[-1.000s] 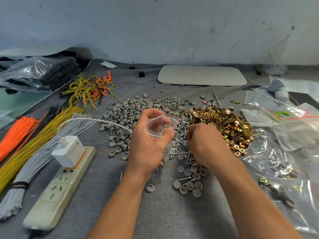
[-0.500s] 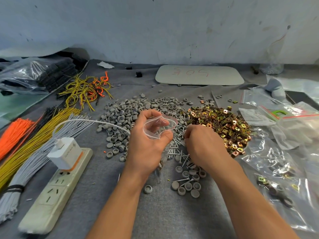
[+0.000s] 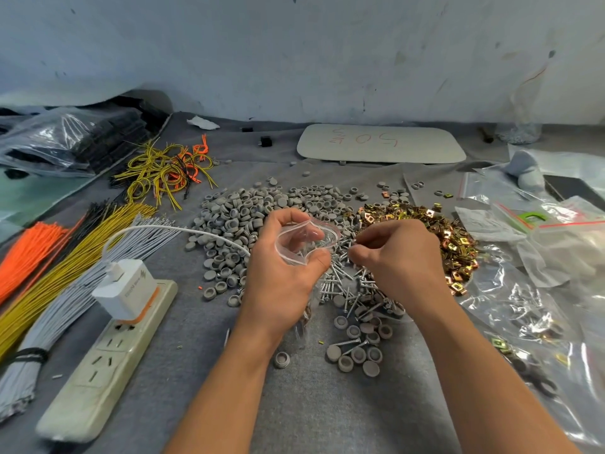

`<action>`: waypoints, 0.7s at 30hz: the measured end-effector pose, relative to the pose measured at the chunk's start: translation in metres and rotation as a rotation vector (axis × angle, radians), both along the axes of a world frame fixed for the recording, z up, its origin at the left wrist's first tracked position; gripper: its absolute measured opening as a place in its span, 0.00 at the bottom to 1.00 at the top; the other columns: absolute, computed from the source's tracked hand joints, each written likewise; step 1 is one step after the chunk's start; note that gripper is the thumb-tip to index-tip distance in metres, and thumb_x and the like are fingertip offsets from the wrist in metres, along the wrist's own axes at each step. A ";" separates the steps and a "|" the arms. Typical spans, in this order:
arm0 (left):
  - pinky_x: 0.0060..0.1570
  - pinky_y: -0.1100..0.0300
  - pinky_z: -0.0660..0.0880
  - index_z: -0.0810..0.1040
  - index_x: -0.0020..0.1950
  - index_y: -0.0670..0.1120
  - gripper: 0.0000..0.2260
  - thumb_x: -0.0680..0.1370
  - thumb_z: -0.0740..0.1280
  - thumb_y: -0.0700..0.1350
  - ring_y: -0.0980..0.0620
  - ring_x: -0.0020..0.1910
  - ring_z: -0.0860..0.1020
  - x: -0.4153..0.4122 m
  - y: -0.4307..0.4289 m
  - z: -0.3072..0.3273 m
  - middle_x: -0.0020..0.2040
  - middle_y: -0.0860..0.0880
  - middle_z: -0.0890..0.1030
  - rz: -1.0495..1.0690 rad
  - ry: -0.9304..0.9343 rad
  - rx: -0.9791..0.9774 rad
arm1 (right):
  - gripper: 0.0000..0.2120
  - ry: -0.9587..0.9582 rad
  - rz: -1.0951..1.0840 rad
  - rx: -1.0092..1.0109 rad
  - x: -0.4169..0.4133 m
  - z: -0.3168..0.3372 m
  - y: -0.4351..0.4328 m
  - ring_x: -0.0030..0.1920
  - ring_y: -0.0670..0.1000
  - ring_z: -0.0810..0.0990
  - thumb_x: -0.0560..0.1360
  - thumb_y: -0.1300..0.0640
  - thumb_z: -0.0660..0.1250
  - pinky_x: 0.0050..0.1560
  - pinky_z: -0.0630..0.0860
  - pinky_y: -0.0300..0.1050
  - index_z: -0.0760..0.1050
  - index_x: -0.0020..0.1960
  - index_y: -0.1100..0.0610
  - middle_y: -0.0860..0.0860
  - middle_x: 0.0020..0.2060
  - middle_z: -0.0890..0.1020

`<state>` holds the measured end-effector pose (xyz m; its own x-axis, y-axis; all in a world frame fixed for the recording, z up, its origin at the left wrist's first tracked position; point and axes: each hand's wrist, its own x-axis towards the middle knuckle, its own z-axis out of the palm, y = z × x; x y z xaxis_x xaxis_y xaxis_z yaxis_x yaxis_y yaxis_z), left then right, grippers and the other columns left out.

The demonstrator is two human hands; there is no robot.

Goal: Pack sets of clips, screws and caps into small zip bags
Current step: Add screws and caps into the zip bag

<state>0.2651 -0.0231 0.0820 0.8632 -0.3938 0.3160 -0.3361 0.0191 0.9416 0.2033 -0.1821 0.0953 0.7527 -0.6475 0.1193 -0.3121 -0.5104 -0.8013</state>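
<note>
My left hand (image 3: pixel 281 276) holds a small clear zip bag (image 3: pixel 306 240) with its mouth spread open, above the screws. My right hand (image 3: pixel 396 257) is just right of the bag's mouth, its fingertips pinching what looks like a screw. A pile of silver screws (image 3: pixel 347 286) lies on the grey cloth under both hands. Grey round caps (image 3: pixel 235 217) are heaped to the back left, and a smaller group of caps (image 3: pixel 360 348) lies near my right wrist. Gold metal clips (image 3: pixel 422 224) are piled to the right.
A white power strip (image 3: pixel 98 365) with a charger (image 3: pixel 122 290) and its cable lies front left. Bundles of orange, yellow and grey wires (image 3: pixel 59 267) stretch along the left. Clear plastic bags (image 3: pixel 537 290) cover the right side. A pale board (image 3: pixel 379 144) lies by the wall.
My right hand has risen from the screw pile and moved up toward the bag's mouth, fingertips now pinched. My left hand keeps holding the bag open in much the same place.
</note>
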 end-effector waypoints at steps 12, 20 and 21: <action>0.63 0.45 0.78 0.75 0.58 0.53 0.18 0.70 0.75 0.44 0.50 0.56 0.82 0.001 0.001 -0.002 0.51 0.52 0.84 -0.004 -0.031 0.013 | 0.04 -0.041 -0.028 0.054 -0.003 -0.004 -0.009 0.36 0.45 0.85 0.74 0.57 0.77 0.40 0.82 0.42 0.87 0.43 0.49 0.45 0.36 0.86; 0.66 0.49 0.76 0.74 0.57 0.55 0.20 0.74 0.77 0.37 0.55 0.58 0.82 0.003 0.000 -0.006 0.51 0.53 0.84 -0.014 -0.100 0.049 | 0.04 -0.461 0.121 0.638 -0.012 0.017 -0.001 0.31 0.50 0.80 0.75 0.68 0.72 0.29 0.73 0.34 0.84 0.45 0.60 0.57 0.39 0.87; 0.67 0.49 0.75 0.74 0.57 0.56 0.20 0.74 0.77 0.38 0.55 0.58 0.82 0.002 -0.001 -0.007 0.51 0.54 0.84 -0.014 -0.118 0.066 | 0.05 -0.513 0.163 0.664 -0.013 0.023 0.002 0.30 0.50 0.78 0.74 0.68 0.72 0.29 0.73 0.34 0.84 0.45 0.60 0.59 0.38 0.86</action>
<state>0.2672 -0.0241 0.0753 0.8155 -0.4292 0.3882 -0.4449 -0.0360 0.8949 0.1898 -0.1802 0.1184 0.7992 -0.5918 0.1051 0.2080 0.1084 -0.9721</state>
